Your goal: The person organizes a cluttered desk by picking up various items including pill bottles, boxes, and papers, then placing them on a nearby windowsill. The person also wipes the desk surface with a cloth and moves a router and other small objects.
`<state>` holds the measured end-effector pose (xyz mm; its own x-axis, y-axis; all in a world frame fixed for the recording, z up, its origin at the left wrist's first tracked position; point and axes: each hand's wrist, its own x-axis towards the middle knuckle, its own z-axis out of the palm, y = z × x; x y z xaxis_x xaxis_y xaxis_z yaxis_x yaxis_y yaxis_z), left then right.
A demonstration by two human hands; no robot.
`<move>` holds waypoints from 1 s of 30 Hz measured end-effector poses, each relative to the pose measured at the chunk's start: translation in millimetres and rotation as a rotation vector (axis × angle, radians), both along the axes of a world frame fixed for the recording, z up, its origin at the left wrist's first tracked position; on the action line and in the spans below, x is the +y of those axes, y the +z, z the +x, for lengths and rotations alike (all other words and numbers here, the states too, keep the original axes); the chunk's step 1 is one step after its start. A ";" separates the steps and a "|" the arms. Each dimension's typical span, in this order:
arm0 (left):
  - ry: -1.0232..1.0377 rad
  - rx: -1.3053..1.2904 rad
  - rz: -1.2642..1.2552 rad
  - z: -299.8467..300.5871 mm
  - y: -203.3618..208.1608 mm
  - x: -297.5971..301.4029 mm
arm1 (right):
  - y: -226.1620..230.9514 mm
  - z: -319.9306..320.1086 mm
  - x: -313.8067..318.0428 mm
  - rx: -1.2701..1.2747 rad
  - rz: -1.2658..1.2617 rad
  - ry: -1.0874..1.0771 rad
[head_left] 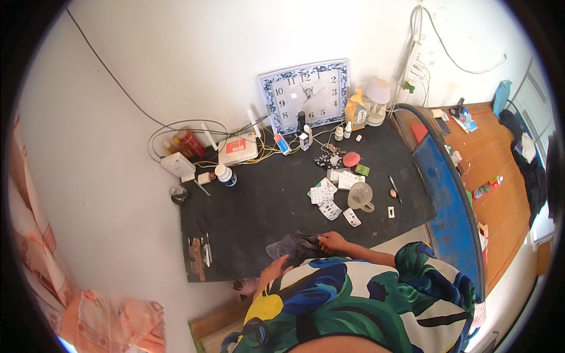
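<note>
The right hand [333, 242] pinches the right end of a crumpled dark-grey fabric cloth [291, 246], which lies at the middle of the near edge of the black rectangular table [253, 217], probably to keep it from slipping. The left hand [274, 270] bends beside the cloth's lower left; whether it grips cannot be told. At the far edge, a square blue-patterned clock [305, 94] leans back, apparently wall-supported.

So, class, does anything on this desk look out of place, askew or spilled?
Mainly untidiness: the blister packs lie scattered and overlapping beside the translucent mug rather than stacked. The grey cloth at the right hand is crumpled, near the front of the desk. I see no obvious spill.
</note>
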<state>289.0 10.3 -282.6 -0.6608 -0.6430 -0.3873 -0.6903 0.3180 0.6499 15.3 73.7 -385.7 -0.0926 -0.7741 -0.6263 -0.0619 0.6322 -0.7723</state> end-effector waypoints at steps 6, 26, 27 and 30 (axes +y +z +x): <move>0.020 -0.135 -0.013 44.6 -9.6 -61.6 | -14.3 18.3 -2.3 -0.536 0.113 -0.605; 0.209 -0.477 -0.087 133.5 -35.3 -114.2 | -20.1 38.9 -3.8 -0.279 0.047 -0.762; 0.219 -0.483 -0.074 132.9 -33.7 -114.7 | -19.1 39.3 -4.1 -0.277 0.045 -0.761; 0.188 -0.480 -0.072 139.2 -44.3 -116.9 | -16.6 39.2 -3.4 -0.283 0.036 -0.756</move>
